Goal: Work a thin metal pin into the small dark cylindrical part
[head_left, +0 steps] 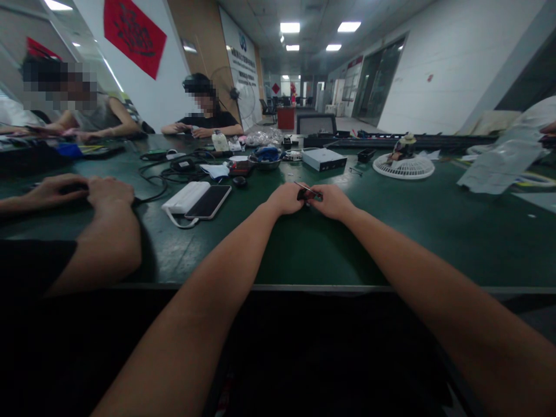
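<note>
A broad green table [443, 231] fills the middle of the view, with people seated along its far side and at the left. The nearest co-worker's forearm [110, 237] rests on it at the left. Of the larger items, a white round fan grille [403, 169] lies towards the right with small objects on it, and a pale box with a black front [324, 160] sits ahead of the person's hands. Left of the hands, a white slab-shaped device [187, 198] lies beside a dark-screened phone [209, 202], a white cable looping to the phone's near end; black cables [165, 176] coil beyond them. The left hand [285, 198] and right hand [333, 201] meet just above or on the table. The left hand's fingers are closed on a small dark part [303, 194], which is between the two hands. The right hand's fingers are closed at one end of a thin rod [306, 187] that slants over the part; whether they also pinch the part is hidden. A small black mouse [239, 182] lies beyond the phone.
</note>
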The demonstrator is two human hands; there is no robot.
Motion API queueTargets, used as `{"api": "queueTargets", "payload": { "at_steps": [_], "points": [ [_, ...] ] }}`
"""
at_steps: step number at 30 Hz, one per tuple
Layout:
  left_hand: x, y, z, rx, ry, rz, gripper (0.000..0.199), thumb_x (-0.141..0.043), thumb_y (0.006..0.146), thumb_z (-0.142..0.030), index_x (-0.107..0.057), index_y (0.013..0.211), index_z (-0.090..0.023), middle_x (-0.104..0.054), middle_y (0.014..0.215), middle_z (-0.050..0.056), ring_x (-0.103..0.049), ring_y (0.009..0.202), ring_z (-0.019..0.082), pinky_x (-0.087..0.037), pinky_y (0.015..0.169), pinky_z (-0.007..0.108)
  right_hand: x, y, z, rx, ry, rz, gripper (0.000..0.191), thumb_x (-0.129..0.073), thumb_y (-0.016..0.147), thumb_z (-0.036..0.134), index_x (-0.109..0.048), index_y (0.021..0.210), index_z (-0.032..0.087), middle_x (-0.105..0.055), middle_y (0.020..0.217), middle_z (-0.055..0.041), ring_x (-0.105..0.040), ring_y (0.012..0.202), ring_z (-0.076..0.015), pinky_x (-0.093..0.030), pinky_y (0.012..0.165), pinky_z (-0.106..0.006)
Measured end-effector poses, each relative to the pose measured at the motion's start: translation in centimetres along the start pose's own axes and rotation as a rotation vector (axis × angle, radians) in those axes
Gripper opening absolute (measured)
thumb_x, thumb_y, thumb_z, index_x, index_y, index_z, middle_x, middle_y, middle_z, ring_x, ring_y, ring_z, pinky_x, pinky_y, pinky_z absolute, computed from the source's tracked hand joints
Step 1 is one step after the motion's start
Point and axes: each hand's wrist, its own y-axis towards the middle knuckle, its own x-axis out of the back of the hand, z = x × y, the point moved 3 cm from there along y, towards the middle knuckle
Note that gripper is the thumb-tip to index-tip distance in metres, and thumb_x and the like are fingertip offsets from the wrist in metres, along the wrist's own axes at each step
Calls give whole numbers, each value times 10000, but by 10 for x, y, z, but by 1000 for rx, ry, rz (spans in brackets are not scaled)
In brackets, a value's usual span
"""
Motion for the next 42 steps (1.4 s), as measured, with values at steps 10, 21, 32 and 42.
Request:
{"api": "queueTargets", "payload": {
  "at_steps": [10,21,32,42],
  "points": [
    [-2,1,-2,-3,-17,27,378,-593,809,-190,-701,1169,-229,-751,1107,42,-696,1044,254,-541,938,326,-2,-1,1,1,1,46,201,-667,855,207,-759,1034,206,-764,933,-44,-654,793,-197,-455,727,-295],
    [-4,1,0,-19,-32,26,368,-588,803,-189,-701,1151,-233,-756,1097,35,-701,1011,251,-553,904,331,-4,-1,0,7,6,46,193,-659,859,214,-761,1023,208,-762,936,-47,-653,805,-201,-457,740,-309],
    [-4,1,1,-14,-27,22,366,-585,818,-211,-690,1168,-229,-751,1109,47,-696,1026,251,-545,919,331,-4,0,0,-1,11,59,196,-660,858,214,-767,1022,209,-766,916,-42,-660,778,-190,-465,725,-295],
    [-4,2,0,-16,-28,33,362,-582,818,-210,-696,1161,-229,-749,1107,54,-693,1024,255,-539,926,332,-4,0,0,-5,9,70,187,-658,861,219,-770,1011,211,-766,924,-41,-660,799,-190,-464,743,-295]
  ]
}}
